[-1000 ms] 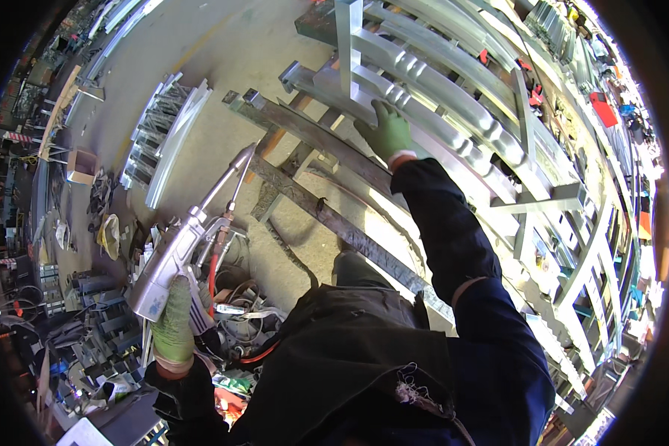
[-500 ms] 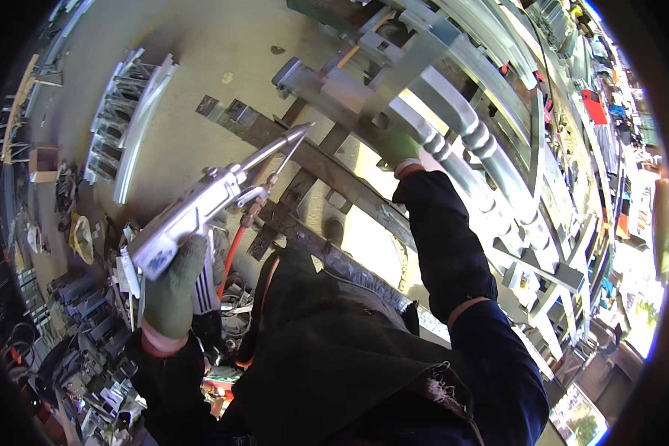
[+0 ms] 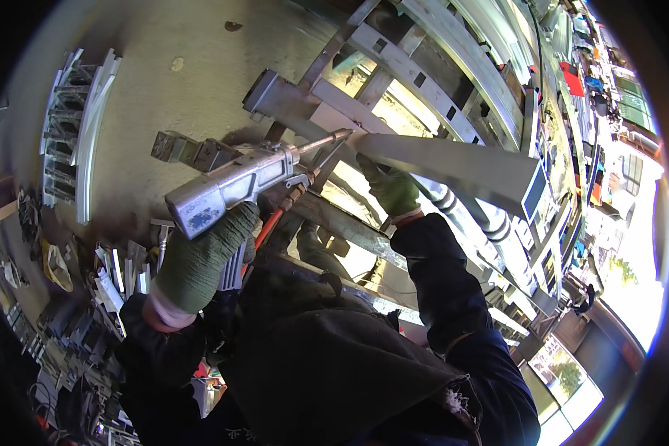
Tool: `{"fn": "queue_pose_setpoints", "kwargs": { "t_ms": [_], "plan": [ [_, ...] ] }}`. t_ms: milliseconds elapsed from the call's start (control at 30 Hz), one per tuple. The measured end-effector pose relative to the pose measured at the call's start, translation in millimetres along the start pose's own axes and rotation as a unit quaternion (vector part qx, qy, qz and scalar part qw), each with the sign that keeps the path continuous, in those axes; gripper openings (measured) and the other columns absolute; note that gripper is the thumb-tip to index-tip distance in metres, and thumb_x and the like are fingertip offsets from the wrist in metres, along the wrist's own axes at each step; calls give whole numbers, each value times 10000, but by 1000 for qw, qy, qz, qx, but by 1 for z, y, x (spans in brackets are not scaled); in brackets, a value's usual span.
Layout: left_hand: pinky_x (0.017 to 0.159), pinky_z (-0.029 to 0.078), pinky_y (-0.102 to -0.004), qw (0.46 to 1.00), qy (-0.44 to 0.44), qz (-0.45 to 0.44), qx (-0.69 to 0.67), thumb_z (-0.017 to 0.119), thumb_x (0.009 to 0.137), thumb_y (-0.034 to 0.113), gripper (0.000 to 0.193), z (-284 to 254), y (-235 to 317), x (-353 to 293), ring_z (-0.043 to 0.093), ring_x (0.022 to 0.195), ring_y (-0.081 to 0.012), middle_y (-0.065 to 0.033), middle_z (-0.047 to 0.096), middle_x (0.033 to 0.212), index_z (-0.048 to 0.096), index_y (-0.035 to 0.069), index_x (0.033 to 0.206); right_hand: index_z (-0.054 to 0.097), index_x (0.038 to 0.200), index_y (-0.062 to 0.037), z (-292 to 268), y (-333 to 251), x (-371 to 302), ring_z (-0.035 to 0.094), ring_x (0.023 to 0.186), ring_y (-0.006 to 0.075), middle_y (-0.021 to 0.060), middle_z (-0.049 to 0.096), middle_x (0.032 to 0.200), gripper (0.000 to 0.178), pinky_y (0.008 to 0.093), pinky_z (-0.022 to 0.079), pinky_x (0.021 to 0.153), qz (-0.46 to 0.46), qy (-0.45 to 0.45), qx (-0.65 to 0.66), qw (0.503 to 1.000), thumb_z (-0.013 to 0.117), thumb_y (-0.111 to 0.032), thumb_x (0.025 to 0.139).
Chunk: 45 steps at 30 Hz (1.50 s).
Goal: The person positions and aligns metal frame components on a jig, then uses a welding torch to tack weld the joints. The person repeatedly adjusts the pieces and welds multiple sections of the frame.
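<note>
My left hand point(image 3: 209, 256), in a green knit glove, is closed round the grip of a silver welding gun point(image 3: 234, 186). The gun's copper-coloured nozzle, with a thin tube under it, points right. Its tip is at the near end of a square metal tube point(image 3: 453, 163), by a steel crossbar point(image 3: 293, 108). My right hand point(image 3: 392, 192), also gloved in green, holds that tube from below close to the nozzle. Some right fingers are hidden behind the tube.
A red hose point(image 3: 269, 227) runs down from the gun. Dark steel beams point(image 3: 357, 227) form a stand before me. Bent shiny pipes point(image 3: 453, 201) lie beyond my right hand. A bundle of metal profiles point(image 3: 89, 141) rests on the floor at left.
The gun has moved right, bringing its nozzle to the tube's end. The tube, upright and blurred before, now lies slanting to the right. My right hand has moved slightly down and left.
</note>
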<state>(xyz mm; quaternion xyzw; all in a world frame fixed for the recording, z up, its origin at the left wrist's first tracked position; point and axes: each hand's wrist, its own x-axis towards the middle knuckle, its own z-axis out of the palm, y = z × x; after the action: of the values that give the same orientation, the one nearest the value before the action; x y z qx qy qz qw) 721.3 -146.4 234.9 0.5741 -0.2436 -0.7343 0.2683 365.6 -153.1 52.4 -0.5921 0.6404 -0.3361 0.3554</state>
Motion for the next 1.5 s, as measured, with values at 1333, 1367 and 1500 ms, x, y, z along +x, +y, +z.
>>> {"fn": "queue_pose_setpoints", "kwargs": {
  "t_ms": [1333, 1367, 1500],
  "plan": [
    [635, 526, -279, 993, -58, -56, 90, 749, 1044, 255, 264, 7, 20, 36, 658, 714, -123, -19, 674, 817, 670, 31, 1160, 751, 1232, -62, -2, 6, 7, 734, 1027, 232, 86, 767, 1146, 253, 354, 574, 888, -249, -111, -497, 824, 789, -110, 987],
    [646, 531, -282, 991, -52, -73, 100, 747, 1046, 252, 261, 5, 17, 36, 658, 718, -126, -22, 673, 819, 672, 31, 1163, 750, 1232, -60, -1, 2, 7, 735, 1022, 232, 87, 766, 1145, 253, 352, 575, 886, -176, -71, -280, 941, 789, -108, 987],
    [661, 537, -281, 992, -51, -65, 91, 749, 1046, 244, 255, 5, 15, 37, 661, 729, -126, -22, 676, 824, 675, 31, 1164, 749, 1234, -58, 1, 3, 1, 737, 1018, 235, 93, 767, 1152, 260, 347, 576, 883, 42, -16, 102, 994, 793, -110, 983]
  ]
}}
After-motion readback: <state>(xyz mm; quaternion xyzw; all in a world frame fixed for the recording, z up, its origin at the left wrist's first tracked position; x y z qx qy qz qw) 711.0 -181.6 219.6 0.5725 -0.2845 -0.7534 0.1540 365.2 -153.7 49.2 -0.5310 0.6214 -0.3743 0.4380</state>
